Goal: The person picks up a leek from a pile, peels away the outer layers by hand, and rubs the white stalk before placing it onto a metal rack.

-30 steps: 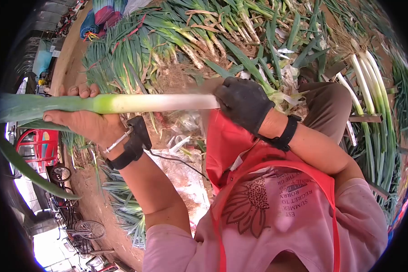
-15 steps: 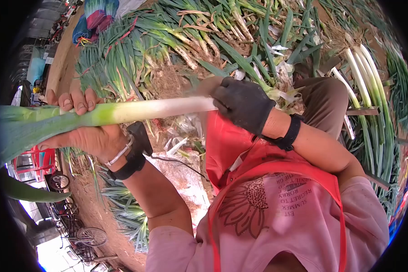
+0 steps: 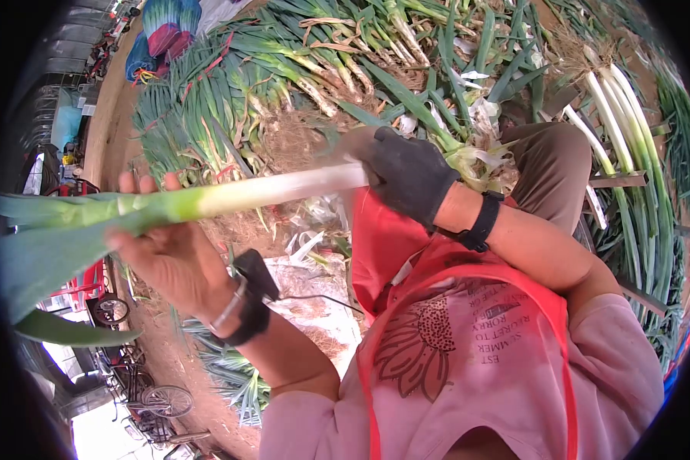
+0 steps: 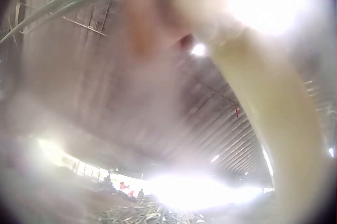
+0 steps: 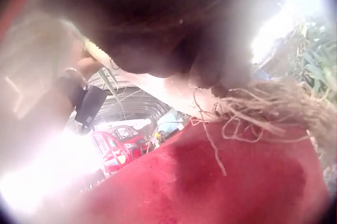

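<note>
A thick leek lies nearly level across the head view, green leaves at left and white shaft at right. The bare left hand supports its green part, the fingers extended behind it and the thumb below. At the root end, the black-gloved right hand grips the white shaft. The right wrist view has the dark glove over the pale shaft, with stringy roots sticking out beside it. In the left wrist view, blurred fingers are near the pale shaft.
Many leeks with roots lie on the ground ahead. Several peeled leeks rest on a rack at right. A red apron covers the lap, beside a bent knee. Bicycles stand at lower left.
The left hand has moved right and down, and its fingers have loosened from around the leek. The leek's leafy end has tilted lower. The gloved hand keeps its grip at nearly the same place.
</note>
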The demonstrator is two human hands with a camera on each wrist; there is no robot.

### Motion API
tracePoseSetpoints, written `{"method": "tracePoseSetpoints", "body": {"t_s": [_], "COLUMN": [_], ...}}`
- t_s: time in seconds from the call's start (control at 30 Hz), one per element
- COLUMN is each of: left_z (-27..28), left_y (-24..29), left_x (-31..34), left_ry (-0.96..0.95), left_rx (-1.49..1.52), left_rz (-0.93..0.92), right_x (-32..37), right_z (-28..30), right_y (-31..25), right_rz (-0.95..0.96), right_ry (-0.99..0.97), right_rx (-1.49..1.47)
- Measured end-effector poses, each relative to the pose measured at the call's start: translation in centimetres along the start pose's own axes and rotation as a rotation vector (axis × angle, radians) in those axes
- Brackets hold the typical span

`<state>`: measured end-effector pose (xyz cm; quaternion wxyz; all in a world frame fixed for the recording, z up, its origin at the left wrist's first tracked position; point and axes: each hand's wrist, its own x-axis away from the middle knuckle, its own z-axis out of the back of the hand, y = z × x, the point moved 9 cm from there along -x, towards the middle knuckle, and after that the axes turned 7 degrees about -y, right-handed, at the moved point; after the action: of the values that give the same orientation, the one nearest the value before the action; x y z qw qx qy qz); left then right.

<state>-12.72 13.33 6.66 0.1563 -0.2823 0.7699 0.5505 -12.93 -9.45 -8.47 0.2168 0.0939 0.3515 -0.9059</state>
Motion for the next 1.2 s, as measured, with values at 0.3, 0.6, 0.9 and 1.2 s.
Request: {"method": "tracePoseSetpoints", "body": {"t_s": [0.3, 0.6, 0.9, 1.2], "left_z": [2.0, -1.9, 0.6, 0.0], "left_y": [0.1, 0.4, 0.3, 1.0], "left_x": [1.7, 2.2, 2.2, 3.5], "left_ry": [0.135, -0.134, -0.091, -0.067], "left_rx": [-0.047, 0.171, 0.102, 0.005], "left_rz": [0.019, -0.031, -0.014, -0.022], "right_x": [-0.2, -0.2, 2.4, 0.7], "right_z": [-0.4, 0.0, 2.6, -2.5], "right_y": [-1.0, 5.9, 7.6, 8.3], "right_rz": [0.002, -0.249, -0.311, -0.15], "right_ry": [-0.159, 0.005, 0.142, 0.05], "right_rx": [0.05, 0.092, -0.425, 0.239]}}
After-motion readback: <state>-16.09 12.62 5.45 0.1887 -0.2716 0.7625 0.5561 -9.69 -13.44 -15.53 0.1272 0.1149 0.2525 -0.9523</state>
